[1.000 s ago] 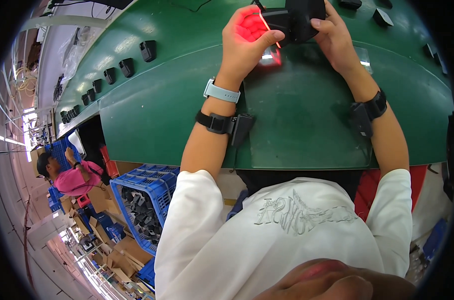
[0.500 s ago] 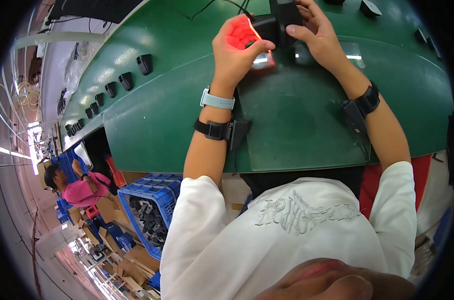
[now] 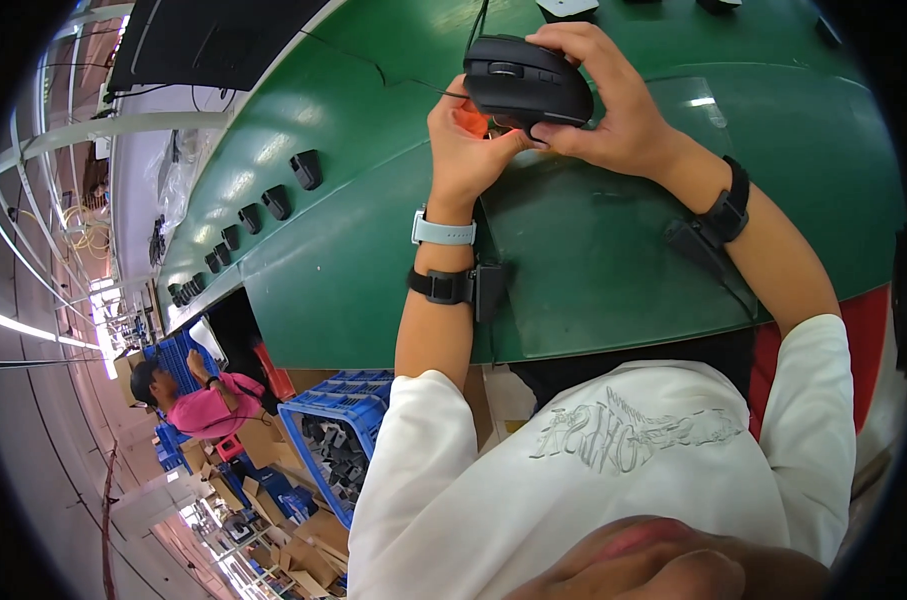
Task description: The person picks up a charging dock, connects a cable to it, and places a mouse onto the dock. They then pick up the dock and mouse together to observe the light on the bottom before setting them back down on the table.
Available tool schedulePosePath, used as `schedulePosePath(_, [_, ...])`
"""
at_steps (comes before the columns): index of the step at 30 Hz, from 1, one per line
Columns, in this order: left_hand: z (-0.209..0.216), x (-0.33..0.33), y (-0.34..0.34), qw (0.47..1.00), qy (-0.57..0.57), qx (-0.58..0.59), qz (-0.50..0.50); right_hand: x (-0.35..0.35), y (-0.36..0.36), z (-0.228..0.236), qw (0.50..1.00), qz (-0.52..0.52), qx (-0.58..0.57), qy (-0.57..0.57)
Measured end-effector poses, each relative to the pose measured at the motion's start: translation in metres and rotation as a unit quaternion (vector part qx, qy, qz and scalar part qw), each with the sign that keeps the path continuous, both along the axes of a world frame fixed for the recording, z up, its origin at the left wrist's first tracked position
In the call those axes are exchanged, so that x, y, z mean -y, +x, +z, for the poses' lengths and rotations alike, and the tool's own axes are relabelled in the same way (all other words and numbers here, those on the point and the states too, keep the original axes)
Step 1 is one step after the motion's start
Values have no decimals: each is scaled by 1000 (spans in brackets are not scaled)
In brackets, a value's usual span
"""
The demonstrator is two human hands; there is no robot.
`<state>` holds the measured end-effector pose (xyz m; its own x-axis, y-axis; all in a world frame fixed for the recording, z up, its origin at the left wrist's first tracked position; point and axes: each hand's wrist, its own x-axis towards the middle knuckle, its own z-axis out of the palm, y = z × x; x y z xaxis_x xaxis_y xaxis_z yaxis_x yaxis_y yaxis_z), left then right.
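Note:
A black computer mouse (image 3: 529, 88) is held above the green table near the top of the view, its scroll wheel and side facing up. My right hand (image 3: 618, 115) grips it from the right, fingers over its far end and thumb along the near edge. On the left, my left hand (image 3: 465, 160) is curled against the mouse's lower left side, thumb at its near edge; its other fingers are partly hidden behind the mouse. Orange-red light glows on the left palm and fingers under the mouse. A thin black cable (image 3: 385, 80) runs toward it across the table.
Several black pieces (image 3: 277, 202) stand in a row along the table's left side. A clear sheet (image 3: 613, 260) lies under my forearms. Below the table edge, a blue crate (image 3: 338, 385) holds many dark parts. A person in pink (image 3: 213, 403) sits beyond, at far left.
The mouse has been tilted, so its top and scroll wheel now show. It has come lower in view, both hands closer together around it, and the red glow on my left palm is less visible.

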<state>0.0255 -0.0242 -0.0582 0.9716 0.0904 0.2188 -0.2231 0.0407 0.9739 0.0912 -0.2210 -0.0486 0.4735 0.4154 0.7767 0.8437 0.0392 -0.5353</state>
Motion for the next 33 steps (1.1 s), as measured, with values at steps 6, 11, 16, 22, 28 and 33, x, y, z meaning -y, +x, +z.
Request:
schedulePosePath(6, [-1,2,2,1000,-6,-9,10,3,5,-7,997,16,-80,17])
schedulePosePath(11, [-5,-23,-1,975,127,68,171,-11,20,-14,978,154,-137,-11])
schedulePosePath(16, [-7,-30,3,980,-121,60,150,-9,3,-27,949,282,-41,-135])
schedulePosePath(22, [-16,-24,0,983,7,48,175,-3,-3,-20,943,253,31,-212])
schedulePosePath(28, [-12,-19,3,980,123,35,150,-2,4,-10,997,76,21,6])
schedulePosePath(33, [-15,-18,1,964,210,102,129,-5,17,-10,994,-70,53,64])
